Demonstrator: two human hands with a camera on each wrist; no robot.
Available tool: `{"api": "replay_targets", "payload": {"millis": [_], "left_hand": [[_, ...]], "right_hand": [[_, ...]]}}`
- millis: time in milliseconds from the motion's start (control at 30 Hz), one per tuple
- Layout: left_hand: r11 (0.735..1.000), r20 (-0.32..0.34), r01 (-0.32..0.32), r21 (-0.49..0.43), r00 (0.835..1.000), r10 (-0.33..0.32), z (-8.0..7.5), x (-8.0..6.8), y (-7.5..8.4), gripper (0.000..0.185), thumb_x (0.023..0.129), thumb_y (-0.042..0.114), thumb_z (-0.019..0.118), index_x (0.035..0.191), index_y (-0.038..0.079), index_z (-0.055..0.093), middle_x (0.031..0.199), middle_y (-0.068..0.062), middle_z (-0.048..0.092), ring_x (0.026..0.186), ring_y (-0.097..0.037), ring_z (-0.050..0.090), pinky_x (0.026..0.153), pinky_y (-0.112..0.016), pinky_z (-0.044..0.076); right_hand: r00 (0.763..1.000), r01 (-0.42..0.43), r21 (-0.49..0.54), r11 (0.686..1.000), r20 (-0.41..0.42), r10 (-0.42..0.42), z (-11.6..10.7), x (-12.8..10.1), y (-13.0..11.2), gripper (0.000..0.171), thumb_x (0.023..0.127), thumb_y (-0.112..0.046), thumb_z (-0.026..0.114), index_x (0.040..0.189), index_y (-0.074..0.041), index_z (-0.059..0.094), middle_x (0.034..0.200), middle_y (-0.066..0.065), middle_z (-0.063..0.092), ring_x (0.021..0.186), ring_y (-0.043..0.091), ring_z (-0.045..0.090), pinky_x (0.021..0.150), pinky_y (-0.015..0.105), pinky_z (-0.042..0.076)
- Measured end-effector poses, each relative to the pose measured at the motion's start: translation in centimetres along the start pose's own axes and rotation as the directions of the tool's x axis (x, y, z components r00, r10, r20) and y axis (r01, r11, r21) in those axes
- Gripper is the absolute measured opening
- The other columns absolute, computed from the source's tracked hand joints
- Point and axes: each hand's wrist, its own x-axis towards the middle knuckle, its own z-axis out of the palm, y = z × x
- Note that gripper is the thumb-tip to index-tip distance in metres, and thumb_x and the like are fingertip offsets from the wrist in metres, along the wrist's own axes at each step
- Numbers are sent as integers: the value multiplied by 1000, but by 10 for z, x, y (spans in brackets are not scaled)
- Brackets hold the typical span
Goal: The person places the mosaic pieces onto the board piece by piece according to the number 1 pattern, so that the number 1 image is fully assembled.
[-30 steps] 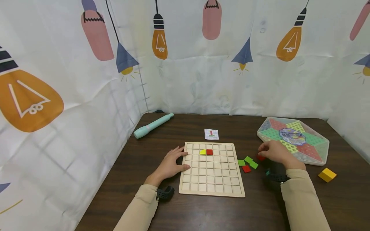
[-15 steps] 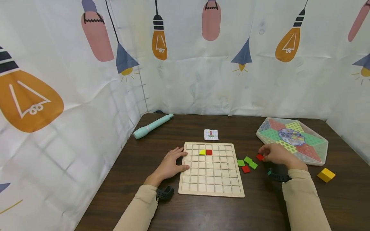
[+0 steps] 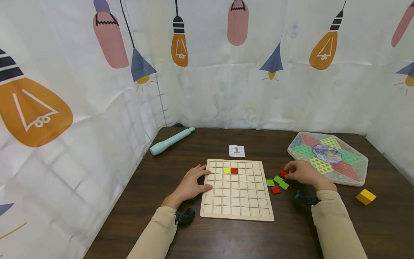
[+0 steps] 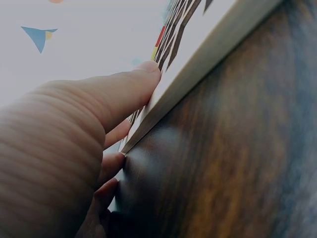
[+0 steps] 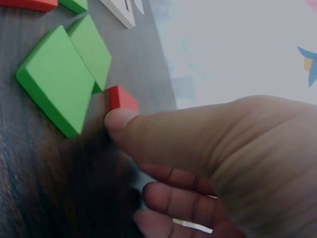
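A wooden grid board [image 3: 237, 201] lies on the dark table, with a yellow tile [image 3: 226, 170] and a red tile [image 3: 234, 170] in its second row. My left hand [image 3: 194, 181] rests flat against the board's left edge [image 4: 208, 59], thumb on the rim. My right hand [image 3: 289, 173] pinches a small red tile [image 3: 284, 173] just right of the board; in the right wrist view the thumb [image 5: 198, 134] presses that red tile [image 5: 122, 99]. Beside it lie three green tiles [image 3: 278, 179] and another red tile [image 3: 275, 189].
A small pattern card [image 3: 237, 150] sits behind the board. A teal tube [image 3: 171, 141] lies at the back left. A hexagonal lidded box [image 3: 328, 157] stands at the right, with a yellow block [image 3: 366, 196] in front of it. Printed curtains wall the table.
My right hand has moved left towards the green tiles, taking the small red tile with it. The left hand and the board have stayed put.
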Motion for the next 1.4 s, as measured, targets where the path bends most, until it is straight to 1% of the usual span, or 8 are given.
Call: {"api": "replay_targets", "payload": {"millis": [200,333,533,733,900,1067,1233,1400], "left_hand": [[1000,-2,2,-2,1000,-2,0,0,-1,59,79,43,67,130,17,51,145,-4,31,136,-20,18,111,-43,10],[1000,0,8,-7,1000,-8,0,0,-1,59,79,43,67,130,18,51,145,-3,31,137,-19,17,111,-43,9],[1000,3,9,-13,1000,-9,0,-1,-1,60,79,44,66,130,17,51,145,-3,31,137,-19,17,111,-43,9],[1000,1,7,-16,1000,-7,0,0,-1,59,79,42,67,130,17,51,145,-3,31,137,-19,17,111,-43,9],[1000,-4,8,-15,1000,-8,0,0,0,58,79,41,67,130,17,51,145,-3,31,137,-20,17,111,-44,9],[1000,-1,14,-18,1000,-14,0,0,0,59,79,42,67,130,18,51,145,-3,31,137,-20,17,111,-44,9],[1000,1,3,-19,1000,-3,1,0,-1,58,79,42,67,130,16,51,145,-5,31,137,-21,18,111,-45,9],[1000,3,6,-16,1000,-6,1,1,-1,58,79,42,67,130,17,51,145,-4,32,137,-20,17,111,-45,9]], "right_hand": [[998,46,-40,998,-28,-48,5,6,-1,21,77,-19,71,92,-5,67,80,1,61,68,14,51,61,29,45],[997,70,-45,997,-28,-71,7,8,-5,21,78,-20,70,93,-5,67,82,1,62,69,14,52,63,32,47],[997,65,-50,997,-34,-67,9,10,-6,23,80,-21,68,97,-5,66,86,3,63,71,15,53,65,34,48],[996,53,-7,999,-66,-54,11,10,-6,26,82,-23,66,100,-4,66,91,6,64,74,16,56,66,35,50],[992,73,11,997,-103,-72,15,13,-11,26,83,-26,66,102,-8,67,94,5,65,73,14,55,63,29,49],[988,112,35,993,-111,-108,20,16,-24,27,84,-28,65,104,-10,66,94,4,64,70,13,55,59,27,48],[984,150,83,985,-109,-141,28,20,-45,27,83,-28,66,105,-12,66,90,0,62,68,13,53,56,27,47],[980,175,93,980,-114,-164,36,21,-64,29,83,-25,66,108,-12,64,87,-2,59,70,15,49,56,28,46]]}}
